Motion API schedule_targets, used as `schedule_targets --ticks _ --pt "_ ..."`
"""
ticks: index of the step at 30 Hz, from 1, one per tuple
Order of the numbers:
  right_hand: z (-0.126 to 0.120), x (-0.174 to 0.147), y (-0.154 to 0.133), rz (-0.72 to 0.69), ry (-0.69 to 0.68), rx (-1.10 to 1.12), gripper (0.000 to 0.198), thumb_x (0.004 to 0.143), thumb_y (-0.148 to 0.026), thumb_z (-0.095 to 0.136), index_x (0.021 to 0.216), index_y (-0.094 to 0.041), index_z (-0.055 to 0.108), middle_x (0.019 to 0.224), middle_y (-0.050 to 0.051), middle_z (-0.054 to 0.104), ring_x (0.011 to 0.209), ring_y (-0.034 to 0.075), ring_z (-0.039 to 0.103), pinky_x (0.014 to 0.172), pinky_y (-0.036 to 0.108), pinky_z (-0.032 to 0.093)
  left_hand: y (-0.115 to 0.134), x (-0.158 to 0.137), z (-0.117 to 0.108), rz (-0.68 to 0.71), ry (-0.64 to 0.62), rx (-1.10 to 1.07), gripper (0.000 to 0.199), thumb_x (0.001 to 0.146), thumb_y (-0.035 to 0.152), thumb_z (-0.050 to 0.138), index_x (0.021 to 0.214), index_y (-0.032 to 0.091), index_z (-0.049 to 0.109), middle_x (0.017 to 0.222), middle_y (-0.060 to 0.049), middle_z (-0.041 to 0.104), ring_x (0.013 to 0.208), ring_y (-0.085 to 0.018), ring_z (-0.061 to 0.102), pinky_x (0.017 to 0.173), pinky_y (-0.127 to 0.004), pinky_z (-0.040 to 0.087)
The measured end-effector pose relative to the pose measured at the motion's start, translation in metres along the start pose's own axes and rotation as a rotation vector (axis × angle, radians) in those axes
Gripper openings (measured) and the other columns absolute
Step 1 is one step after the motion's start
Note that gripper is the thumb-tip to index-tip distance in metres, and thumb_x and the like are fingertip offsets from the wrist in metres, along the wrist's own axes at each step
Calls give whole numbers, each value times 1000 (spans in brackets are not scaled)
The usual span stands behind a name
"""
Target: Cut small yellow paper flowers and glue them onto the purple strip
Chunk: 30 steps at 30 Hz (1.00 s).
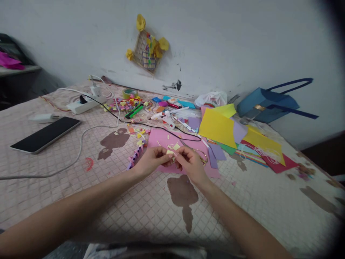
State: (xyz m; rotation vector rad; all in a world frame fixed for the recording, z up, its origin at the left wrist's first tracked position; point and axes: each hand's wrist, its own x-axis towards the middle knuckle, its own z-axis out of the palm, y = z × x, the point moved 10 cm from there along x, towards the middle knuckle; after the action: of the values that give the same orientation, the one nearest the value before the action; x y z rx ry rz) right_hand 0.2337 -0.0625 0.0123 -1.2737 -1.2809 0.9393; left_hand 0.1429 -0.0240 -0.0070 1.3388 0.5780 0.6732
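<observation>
Both hands meet over a pink sheet [156, 136] on the table. My left hand [155, 158] pinches a small pale yellow piece of paper [169, 152] between thumb and fingers. The other edge of that piece is pinched by my right hand [190, 162]. More pale yellow scraps [176, 146] lie on the pink sheet just beyond my fingertips. A pair of scissors [204, 158] with gold-coloured handles rests right of my right hand, partly hidden by it. Left of my left hand is a purple strip with dark dots [134, 158].
Beyond the hands lie a white glue gun [164, 117], a green cutter [134, 111], paper flowers [124, 106] and tape [130, 94]. Coloured sheets [219, 124] and a blue bag [266, 104] are right. A phone [47, 135], power strip [86, 104] and cables are left.
</observation>
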Motion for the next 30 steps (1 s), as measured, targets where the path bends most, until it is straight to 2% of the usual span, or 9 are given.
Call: schedule_targets --ticks 8,13,19,30 --pt "1 0 1 16 1 56 27 86 -41 46 71 -19 50 60 -2 51 48 9 46 45 21 40 -5 0 -1 -7 9 -49 28 69 38 67 72 11 58 65 -2 60 59 -10 56 60 -24 46" --pt "1 1 1 15 6 82 26 85 -41 48 72 -19 50 61 -2 51 48 9 47 43 21 39 -6 0 -1 -33 18 -69 28 69 37 67 73 11 59 67 -2 61 60 -10 56 62 -24 46" --pt "-1 1 3 18 -2 3 20 81 -38 55 75 -19 51 56 -4 50 46 9 47 43 20 39 -4 0 3 -4 -17 8 27 71 37 66 72 11 58 65 -2 61 57 -10 55 58 -23 46" --pt "0 1 -2 6 -11 -101 20 80 -35 55 72 -17 51 56 -4 49 45 8 46 42 20 39 -2 0 -1 38 33 109 24 72 32 64 70 10 56 63 -1 57 57 -10 54 56 -23 43"
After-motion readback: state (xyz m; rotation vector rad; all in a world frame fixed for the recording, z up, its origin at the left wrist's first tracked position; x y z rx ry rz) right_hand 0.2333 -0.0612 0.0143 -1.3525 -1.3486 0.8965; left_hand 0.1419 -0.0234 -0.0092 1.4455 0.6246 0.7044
